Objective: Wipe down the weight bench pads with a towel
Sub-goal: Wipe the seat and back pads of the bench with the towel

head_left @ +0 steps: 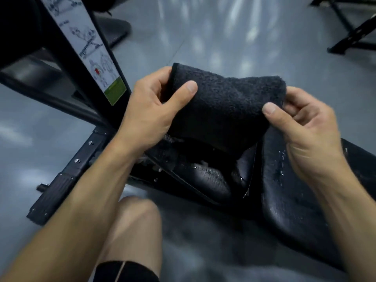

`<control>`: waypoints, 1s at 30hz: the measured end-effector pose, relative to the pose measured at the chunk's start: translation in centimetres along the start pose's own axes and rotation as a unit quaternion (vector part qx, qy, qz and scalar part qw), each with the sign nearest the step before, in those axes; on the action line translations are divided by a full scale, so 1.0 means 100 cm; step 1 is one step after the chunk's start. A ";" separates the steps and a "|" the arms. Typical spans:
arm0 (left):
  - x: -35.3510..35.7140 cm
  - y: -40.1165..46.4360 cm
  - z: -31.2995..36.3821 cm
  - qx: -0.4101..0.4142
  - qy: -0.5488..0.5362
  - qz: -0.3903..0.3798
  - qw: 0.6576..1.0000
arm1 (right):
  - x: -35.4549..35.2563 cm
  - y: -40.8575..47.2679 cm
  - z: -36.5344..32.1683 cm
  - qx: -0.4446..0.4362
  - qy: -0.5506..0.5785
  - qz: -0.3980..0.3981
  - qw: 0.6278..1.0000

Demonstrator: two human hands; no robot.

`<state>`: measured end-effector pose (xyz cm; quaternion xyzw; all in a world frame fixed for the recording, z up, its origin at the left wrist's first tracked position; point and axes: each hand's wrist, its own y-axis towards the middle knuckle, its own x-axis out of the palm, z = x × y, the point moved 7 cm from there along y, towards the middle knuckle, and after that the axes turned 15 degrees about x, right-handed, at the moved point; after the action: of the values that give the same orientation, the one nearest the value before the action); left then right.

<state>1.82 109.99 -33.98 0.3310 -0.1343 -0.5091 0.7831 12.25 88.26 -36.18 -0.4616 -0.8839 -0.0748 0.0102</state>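
Both hands up front: left hand [150, 110] pinches one end of the dark grey terry towel [221, 110], right hand [305, 129] pinches the other, stretching it above the cracked black vinyl bench pad [289, 200].

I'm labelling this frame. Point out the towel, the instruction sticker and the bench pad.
towel [223, 106]: head view, middle of cloth.
instruction sticker [92, 58]: head view, white diagram area.
bench pad [295, 200]: head view, worn top surface.
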 end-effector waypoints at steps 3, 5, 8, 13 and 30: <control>0.005 -0.015 0.011 -0.025 -0.007 -0.001 1.000 | 0.000 -0.019 0.002 0.022 0.027 0.006 0.999; 0.006 -0.019 0.023 -0.029 -0.013 0.000 1.000 | -0.002 -0.028 -0.002 0.040 0.041 -0.002 0.998; 0.009 -0.023 0.041 -0.025 -0.015 0.003 1.000 | -0.004 -0.036 -0.012 0.050 0.048 -0.001 0.998; 0.012 -0.036 0.053 -0.039 -0.013 -0.001 0.999 | -0.006 -0.047 -0.015 0.077 0.038 0.012 0.996; -0.060 -0.005 0.055 -0.015 0.085 0.125 0.988 | 0.046 0.033 -0.030 -0.009 -0.032 0.028 0.999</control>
<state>-4.18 113.09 -29.47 0.3424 -0.0998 -0.3793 0.8538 12.11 93.47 -32.40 -0.4884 -0.8697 -0.0681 -0.0203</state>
